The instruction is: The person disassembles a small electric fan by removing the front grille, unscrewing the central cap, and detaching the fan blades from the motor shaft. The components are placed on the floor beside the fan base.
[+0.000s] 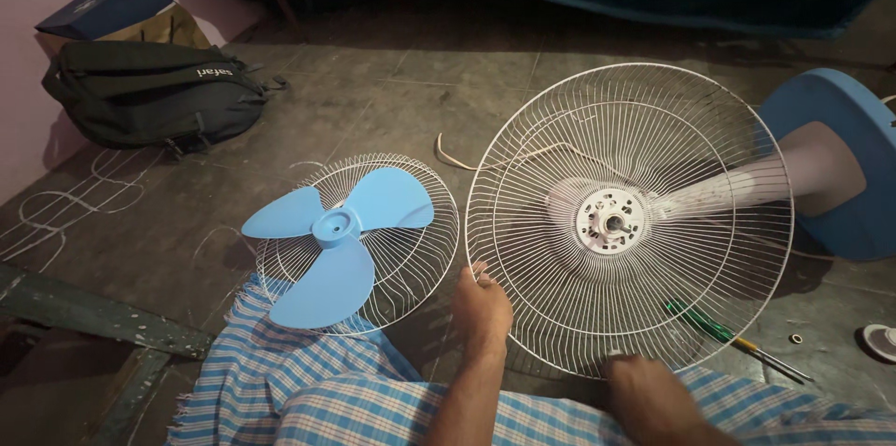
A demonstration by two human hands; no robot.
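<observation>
- Left hand [482,308]: fingers closed on the left rim of the white wire fan guard [629,219].
- Right hand [646,390]: gripping the guard's lower rim.
- Guard: mounted on the fan motor [609,220], directly beyond both hands.
- Left of the left hand: blue fan blade [342,239] lying on a second wire guard [413,259] on the floor [373,91].
- Just right of the right hand: green-handled screwdriver [719,329].
- Far right: blue fan base [840,161].

Head camera looks steeply down, close, probably seated, at floor [392,82].
</observation>
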